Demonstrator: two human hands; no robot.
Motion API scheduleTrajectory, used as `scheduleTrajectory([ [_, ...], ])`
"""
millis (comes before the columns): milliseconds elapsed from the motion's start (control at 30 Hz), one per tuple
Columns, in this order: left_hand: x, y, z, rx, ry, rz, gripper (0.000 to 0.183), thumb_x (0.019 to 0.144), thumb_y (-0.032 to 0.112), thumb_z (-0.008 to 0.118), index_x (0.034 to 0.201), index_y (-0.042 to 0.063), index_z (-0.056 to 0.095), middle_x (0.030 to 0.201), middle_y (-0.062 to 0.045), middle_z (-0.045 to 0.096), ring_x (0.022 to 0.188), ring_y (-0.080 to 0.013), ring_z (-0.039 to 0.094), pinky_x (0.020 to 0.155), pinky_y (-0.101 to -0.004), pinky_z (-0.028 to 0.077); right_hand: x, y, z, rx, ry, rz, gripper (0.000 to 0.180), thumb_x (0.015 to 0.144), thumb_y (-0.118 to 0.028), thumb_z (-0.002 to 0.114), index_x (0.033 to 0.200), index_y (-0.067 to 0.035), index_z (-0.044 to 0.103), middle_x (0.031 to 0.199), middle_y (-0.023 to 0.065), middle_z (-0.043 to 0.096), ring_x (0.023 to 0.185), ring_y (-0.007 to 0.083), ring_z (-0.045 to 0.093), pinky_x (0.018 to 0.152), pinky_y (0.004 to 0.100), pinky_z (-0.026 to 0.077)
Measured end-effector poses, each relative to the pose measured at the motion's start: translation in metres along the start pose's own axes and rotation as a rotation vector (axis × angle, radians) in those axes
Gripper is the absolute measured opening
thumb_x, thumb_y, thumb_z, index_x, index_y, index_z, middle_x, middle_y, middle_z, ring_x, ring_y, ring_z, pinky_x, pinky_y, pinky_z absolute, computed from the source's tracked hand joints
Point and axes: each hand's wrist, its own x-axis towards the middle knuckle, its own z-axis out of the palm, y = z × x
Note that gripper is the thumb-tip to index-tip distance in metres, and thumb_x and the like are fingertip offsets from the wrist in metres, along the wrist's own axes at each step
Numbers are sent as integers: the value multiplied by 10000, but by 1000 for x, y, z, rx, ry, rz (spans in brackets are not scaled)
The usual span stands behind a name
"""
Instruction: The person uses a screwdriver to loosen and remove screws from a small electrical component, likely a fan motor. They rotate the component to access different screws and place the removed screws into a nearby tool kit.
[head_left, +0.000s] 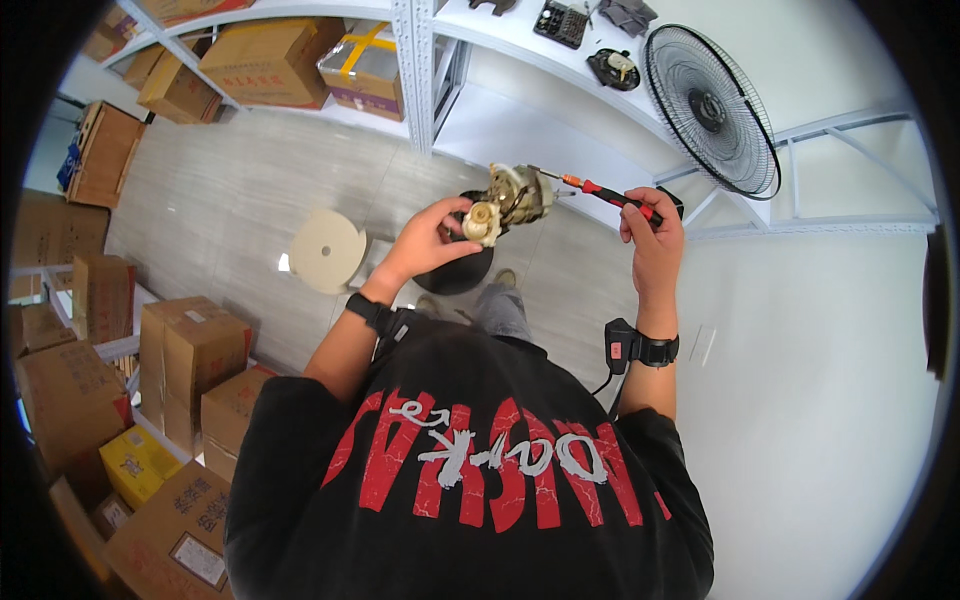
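Note:
My left hand (435, 240) grips a fan motor (521, 196) by the pale plastic gearbox (481, 220) at its near end. Dark wires run along the motor's side, and a thin metal shaft (564, 193) sticks out on the right. Between the thumb and fingers of my right hand (654, 229) is a red and black screwdriver (611, 196) with an orange collar. Its blade points left, and the tip is by the motor's upper edge. Whether the tip touches the motor, I cannot tell. Below the motor a black round fan base (456, 270) is partly hidden by my left hand.
A fan grille (712, 112) leans at the right end of the white shelf (517, 37). On that shelf lie a bit case (561, 24), a dark fan part (613, 69) and a grey cloth (628, 15). A cream round stool (327, 251) stands left. Cardboard boxes (187, 360) fill the left side.

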Motion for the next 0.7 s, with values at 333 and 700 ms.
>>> scheduleTrajectory([
  [333, 15, -16, 1, -191, 308, -87, 325, 1051, 227, 528, 1299, 27, 595, 1231, -70, 676, 950, -126, 651, 778, -262, 497, 164, 14, -37, 236, 38, -34, 141, 941, -28, 635, 1072, 25, 624, 756, 28, 574, 634, 98, 518, 579, 224, 414],
  [700, -48, -43, 24, -144, 1013, -325, 127, 981, 100, 652, 944, 95, 531, 1201, -117, 676, 939, -154, 670, 731, -256, 491, 387, 75, -27, -238, -42, -177, 162, 900, -131, 682, 1025, -28, 668, 805, 45, 658, 669, 120, 594, 625, 275, 471],
])
